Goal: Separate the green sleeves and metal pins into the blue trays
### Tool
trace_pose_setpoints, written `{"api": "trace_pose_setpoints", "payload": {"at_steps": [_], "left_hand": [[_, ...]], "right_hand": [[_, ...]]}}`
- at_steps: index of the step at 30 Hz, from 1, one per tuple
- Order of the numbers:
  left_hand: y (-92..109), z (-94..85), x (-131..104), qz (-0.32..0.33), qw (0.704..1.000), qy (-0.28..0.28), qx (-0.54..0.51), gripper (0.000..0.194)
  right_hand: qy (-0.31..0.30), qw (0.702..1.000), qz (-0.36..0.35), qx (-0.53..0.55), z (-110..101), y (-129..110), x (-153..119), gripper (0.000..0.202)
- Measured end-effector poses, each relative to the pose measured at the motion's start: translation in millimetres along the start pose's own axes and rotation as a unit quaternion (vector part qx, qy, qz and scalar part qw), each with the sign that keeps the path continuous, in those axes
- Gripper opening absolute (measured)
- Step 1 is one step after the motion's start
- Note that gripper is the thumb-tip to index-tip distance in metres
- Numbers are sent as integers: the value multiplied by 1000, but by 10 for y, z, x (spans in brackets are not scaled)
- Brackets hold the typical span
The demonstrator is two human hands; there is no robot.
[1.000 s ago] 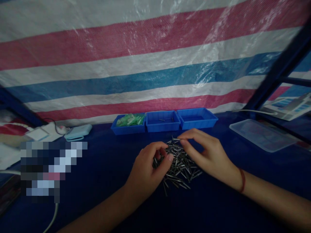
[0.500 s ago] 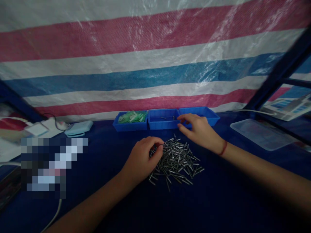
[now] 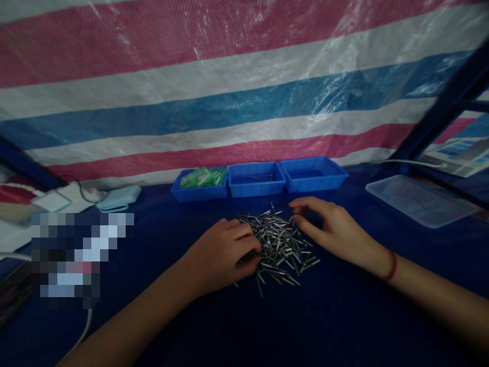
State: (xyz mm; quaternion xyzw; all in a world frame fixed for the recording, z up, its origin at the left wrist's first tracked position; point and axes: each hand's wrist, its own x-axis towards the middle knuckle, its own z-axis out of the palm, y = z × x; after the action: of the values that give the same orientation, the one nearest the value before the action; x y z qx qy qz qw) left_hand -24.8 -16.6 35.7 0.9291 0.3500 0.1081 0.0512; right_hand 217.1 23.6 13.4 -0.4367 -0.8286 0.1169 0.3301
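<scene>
A loose pile of thin silver metal pins that look like blind rivets (image 3: pixel 280 239) lies on the dark blue table. My left hand (image 3: pixel 227 252) rests on the pile's left side, its fingers curled and closed; whatever they grip is hidden. Over by the pile's right edge is my right hand (image 3: pixel 332 227), thumb and index finger apart with nothing visible between them. Behind the pile stand three blue bins in a row. The middle bin (image 3: pixel 256 190) holds a few pins, the left bin (image 3: pixel 200 193) holds green and clear packets, and the right bin (image 3: pixel 317 182) shows a bare bottom.
A translucent plastic lid (image 3: pixel 422 201) lies at the right. At the left are a light blue case (image 3: pixel 119 198), a white box (image 3: pixel 53 198), cables and a pixelated patch. A striped plastic sheet (image 3: pixel 229 122) hangs behind the bins.
My right hand has drawn back from the bins toward the pile's right edge. My left hand has shifted from a pinch at the pile's upper left to curled fingers lower on it.
</scene>
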Motion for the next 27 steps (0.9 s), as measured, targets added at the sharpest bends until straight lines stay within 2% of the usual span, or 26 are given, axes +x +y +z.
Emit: {"api": "trace_pose_setpoints", "payload": {"at_steps": [5, 11, 16, 21, 24, 27], "left_hand": [[29, 28, 12, 5, 1000, -7, 22, 11], [76, -41, 9, -15, 998, -52, 33, 13], [79, -46, 9, -10, 996, -61, 59, 13], [102, -47, 9, -11, 998, -24, 48, 18], [142, -62, 8, -16, 1000, 22, 4, 18], [196, -67, 13, -18, 997, 59, -48, 15]], "right_hand": [[-11, 1000, -11, 1, 7, -41, -16, 22], [-21, 999, -26, 12, 6, -80, -19, 18], [-28, 999, -27, 21, 14, -93, -30, 18], [-26, 997, -69, 25, -12, -230, -88, 13], [-56, 991, -124, 13, -29, -371, -158, 12], [-79, 986, -142, 19, -33, -480, -219, 12]]}}
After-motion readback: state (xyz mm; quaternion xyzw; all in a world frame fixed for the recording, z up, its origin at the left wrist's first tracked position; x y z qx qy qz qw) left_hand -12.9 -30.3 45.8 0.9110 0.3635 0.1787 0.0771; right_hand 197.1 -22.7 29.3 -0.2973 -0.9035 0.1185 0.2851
